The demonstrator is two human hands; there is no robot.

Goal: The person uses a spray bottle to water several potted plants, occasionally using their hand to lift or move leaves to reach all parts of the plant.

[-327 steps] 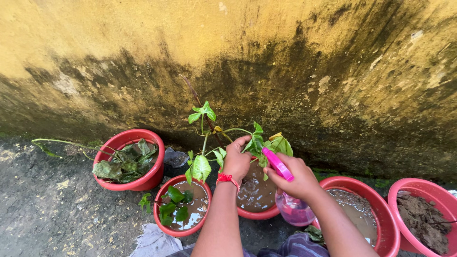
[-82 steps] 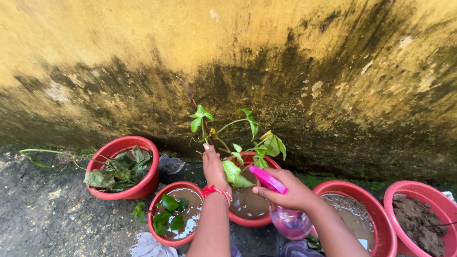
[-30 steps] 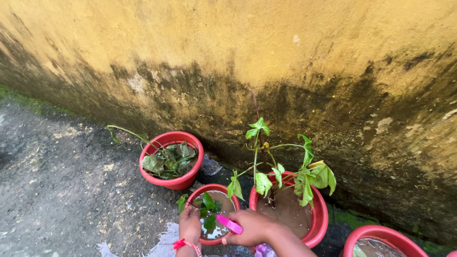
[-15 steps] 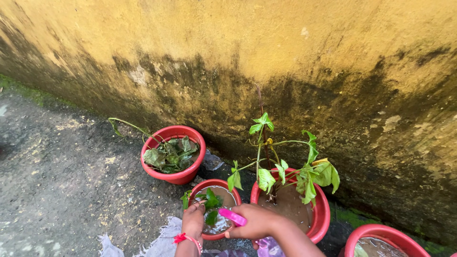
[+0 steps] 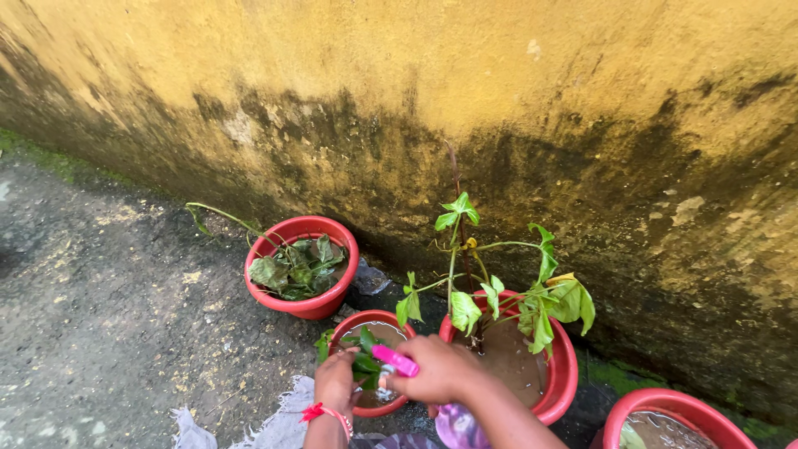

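Red pots point(image 5: 304, 304), pink spray nozzle point(image 5: 396, 361), stained yellow wall point(image 5: 432, 91)

Translucent purple spray bottle point(image 5: 455, 426), 6 o'clock: body cut by bottom edge, neck hidden under right hand point(image 5: 440, 372). Round red plastic pot point(image 5: 665, 413), 5 o'clock: cropped.

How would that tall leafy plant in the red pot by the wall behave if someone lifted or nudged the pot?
The red pot looks full of wet soil, so it is probably heavy for its size and unlikely to slide easily. The tall plant has thin, long stems, so it would likely sway and bend. Muddy water might slop over the rim if tilted.
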